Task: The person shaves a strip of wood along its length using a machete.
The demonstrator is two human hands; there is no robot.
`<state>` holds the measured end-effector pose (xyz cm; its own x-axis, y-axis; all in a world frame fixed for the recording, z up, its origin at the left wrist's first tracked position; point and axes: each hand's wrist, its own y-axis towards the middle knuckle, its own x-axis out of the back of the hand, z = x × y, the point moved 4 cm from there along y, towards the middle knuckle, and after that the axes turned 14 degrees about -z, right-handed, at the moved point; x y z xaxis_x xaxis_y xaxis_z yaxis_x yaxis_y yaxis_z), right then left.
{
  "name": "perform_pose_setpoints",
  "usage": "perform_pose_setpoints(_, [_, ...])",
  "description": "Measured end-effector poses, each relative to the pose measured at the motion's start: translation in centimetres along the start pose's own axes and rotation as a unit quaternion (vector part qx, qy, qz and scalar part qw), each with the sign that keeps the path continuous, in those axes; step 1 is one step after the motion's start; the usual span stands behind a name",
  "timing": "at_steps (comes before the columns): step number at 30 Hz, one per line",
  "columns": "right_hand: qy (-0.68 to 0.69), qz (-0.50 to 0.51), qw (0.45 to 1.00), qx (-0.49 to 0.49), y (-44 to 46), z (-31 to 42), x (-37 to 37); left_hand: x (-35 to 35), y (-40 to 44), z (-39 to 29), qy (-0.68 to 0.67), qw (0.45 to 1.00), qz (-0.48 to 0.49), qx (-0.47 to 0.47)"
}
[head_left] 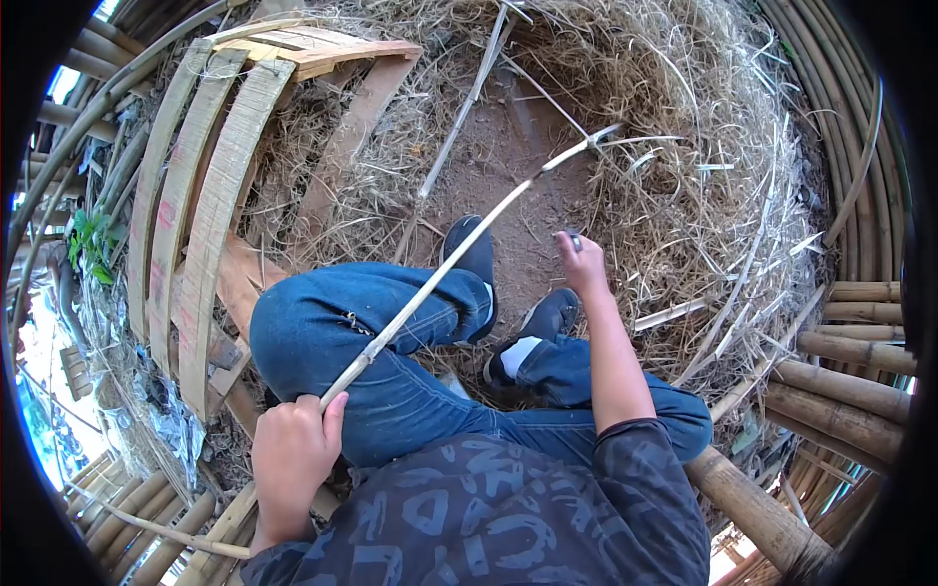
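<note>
My left hand (293, 451) is closed round the lower part of a long, thin bamboo strip (445, 269). The strip crosses above my bent knee and runs up to the right, where its far end splits near the straw. Its other end extends behind my left hand toward the lower left. My right hand (584, 266) is closed in a fist above my shoe, apart from the strip. A small dark object (575, 241) shows at its thumb and fingers; most of it is hidden, and I cannot make out what it is.
Curved wooden slats (230, 205) of a crate-like frame stand at the left. Dry straw (684, 127) covers much of the ground round a patch of bare soil (513, 186). Bamboo poles (850, 386) line the right side, and a thick pole (757, 508) lies at lower right.
</note>
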<state>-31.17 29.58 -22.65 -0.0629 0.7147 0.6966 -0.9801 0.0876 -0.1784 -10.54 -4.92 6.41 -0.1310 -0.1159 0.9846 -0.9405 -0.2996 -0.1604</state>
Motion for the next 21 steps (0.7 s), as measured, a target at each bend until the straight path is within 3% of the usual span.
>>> perform_pose_setpoints(1, [0.022,-0.001,0.998,-0.053,0.7,-2.1,0.1,0.0,0.0,-0.1,0.0,1.0,-0.006,-0.007])
perform_pose_setpoints(7, [-0.027,-0.048,0.998,0.012,-2.5,5.6,2.5,0.2,-0.3,-0.2,0.015,1.0,0.004,-0.009])
perform_pose_setpoints(10, [0.015,0.007,1.0,0.009,-4.6,7.3,1.7,0.2,-0.5,-0.3,0.007,1.0,0.001,-0.011])
perform_pose_setpoints(12, [-0.074,0.029,0.985,0.152,-5.1,8.0,0.8,0.2,-0.6,-0.2,0.019,1.0,-0.007,-0.012])
perform_pose_setpoints(13, [-0.072,0.029,0.985,0.154,-4.6,7.1,0.5,0.1,-0.7,-0.1,0.029,0.999,-0.012,-0.014])
perform_pose_setpoints(15, [-0.079,-0.01,0.987,0.14,-2.6,4.4,0.4,-0.1,-0.8,0.0,0.021,1.0,-0.011,-0.012])
perform_pose_setpoints(16, [-0.076,-0.016,0.996,0.05,-1.7,3.3,0.6,-0.1,-0.7,0.1,0.01,1.0,-0.008,-0.011])
perform_pose_setpoints(17, [-0.038,-0.061,0.996,0.056,-0.3,1.2,0.4,0.0,-0.6,0.0,0.012,1.0,-0.013,-0.011])
perform_pose_setpoints(19, [0.031,-0.025,0.998,-0.052,1.5,-0.5,0.7,0.0,-0.6,-0.2,0.003,1.0,-0.008,-0.003])
perform_pose_setpoints(21, [-0.003,-0.033,0.999,-0.034,1.4,1.3,1.4,0.3,-0.5,-0.3,-0.001,1.0,-0.008,0.0])
